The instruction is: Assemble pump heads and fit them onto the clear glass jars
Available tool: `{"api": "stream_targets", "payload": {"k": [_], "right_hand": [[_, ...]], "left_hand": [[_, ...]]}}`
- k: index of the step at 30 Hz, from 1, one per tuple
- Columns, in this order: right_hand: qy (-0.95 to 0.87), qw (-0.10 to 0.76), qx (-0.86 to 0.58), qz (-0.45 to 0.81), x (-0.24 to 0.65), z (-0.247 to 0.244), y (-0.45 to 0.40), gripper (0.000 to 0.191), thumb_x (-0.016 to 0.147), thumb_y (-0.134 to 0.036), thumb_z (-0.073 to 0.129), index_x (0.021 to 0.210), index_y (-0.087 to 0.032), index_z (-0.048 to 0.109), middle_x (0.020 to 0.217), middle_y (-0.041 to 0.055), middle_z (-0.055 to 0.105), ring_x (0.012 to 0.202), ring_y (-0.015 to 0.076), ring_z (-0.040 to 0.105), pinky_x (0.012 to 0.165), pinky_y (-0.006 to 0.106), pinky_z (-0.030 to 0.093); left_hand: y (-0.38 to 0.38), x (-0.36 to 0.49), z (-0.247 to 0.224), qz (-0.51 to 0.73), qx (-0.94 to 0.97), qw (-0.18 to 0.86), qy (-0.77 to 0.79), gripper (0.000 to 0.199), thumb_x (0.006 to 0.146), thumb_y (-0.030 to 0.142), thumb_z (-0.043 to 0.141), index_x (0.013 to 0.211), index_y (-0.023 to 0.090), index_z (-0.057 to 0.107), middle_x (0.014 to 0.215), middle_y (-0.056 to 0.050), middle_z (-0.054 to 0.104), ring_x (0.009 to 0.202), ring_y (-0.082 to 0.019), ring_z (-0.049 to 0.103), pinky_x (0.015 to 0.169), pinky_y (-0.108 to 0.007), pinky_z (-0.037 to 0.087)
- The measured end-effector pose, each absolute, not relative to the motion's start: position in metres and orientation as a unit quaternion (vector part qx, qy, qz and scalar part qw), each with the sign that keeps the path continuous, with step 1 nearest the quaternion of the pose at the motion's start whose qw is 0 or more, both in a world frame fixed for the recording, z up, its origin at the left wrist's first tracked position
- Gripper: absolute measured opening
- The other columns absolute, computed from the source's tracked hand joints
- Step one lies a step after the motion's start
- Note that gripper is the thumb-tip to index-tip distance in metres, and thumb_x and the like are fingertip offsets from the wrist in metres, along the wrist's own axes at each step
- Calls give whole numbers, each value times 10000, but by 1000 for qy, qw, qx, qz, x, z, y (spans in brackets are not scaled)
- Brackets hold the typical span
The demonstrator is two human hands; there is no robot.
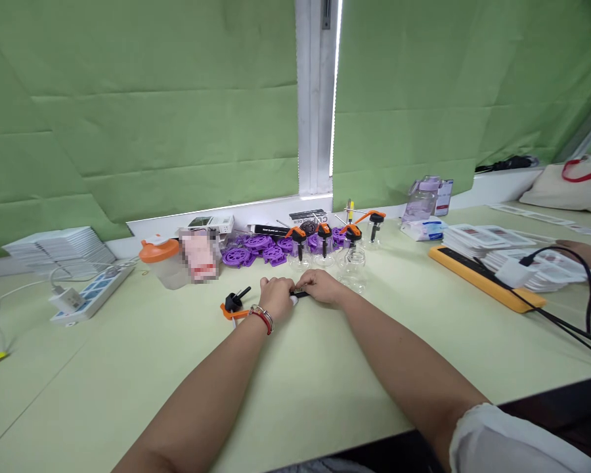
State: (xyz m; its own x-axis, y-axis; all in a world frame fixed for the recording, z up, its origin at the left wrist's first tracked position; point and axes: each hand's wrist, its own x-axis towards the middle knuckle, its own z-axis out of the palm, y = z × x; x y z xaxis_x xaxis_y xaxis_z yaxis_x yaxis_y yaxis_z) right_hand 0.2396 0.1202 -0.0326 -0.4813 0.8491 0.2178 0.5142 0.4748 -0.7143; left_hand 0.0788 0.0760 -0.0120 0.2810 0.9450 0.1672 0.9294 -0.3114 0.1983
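Both hands meet over the middle of the pale green table. My left hand [278, 297] is closed, with its fingers on a small black part [301, 294]. From the other side, my right hand [320, 287] pinches the same part. To the left of my left hand lies a black piece [233, 301] with an orange lever [232, 315]. Behind my hands stand several small glass jars with black and orange tops [324, 231]. A clear glass jar [353, 269] without such a top is just behind my right hand. Purple wheel-like plastic parts [259, 244] lie beyond.
At the left are a power strip [96, 292], stacked white sheets [59, 248] and an orange-lidded cup [160, 259]. A yellow power strip [485, 277] with cables and white card stacks [492, 240] are at the right. Another person's hand [584, 256] shows at the right edge.
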Motion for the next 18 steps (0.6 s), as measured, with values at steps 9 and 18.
{"api": "stream_targets", "payload": {"k": [9, 18], "right_hand": [[-805, 269, -450, 277, 244, -34, 122, 272, 709, -83, 527, 821, -196, 748, 935, 28, 701, 827, 153, 619, 779, 223, 463], [-788, 265, -473, 292, 247, -35, 123, 246, 703, -104, 548, 813, -195, 748, 877, 24, 717, 770, 154, 622, 700, 219, 464]], "left_hand": [[79, 71, -6, 150, 787, 49, 597, 165, 726, 255, 586, 873, 216, 652, 937, -35, 697, 933, -232, 585, 889, -389, 310], [97, 37, -3, 125, 772, 67, 620, 405, 738, 115, 480, 1096, 201, 647, 1159, -80, 640, 1057, -220, 572, 867, -285, 411]]}}
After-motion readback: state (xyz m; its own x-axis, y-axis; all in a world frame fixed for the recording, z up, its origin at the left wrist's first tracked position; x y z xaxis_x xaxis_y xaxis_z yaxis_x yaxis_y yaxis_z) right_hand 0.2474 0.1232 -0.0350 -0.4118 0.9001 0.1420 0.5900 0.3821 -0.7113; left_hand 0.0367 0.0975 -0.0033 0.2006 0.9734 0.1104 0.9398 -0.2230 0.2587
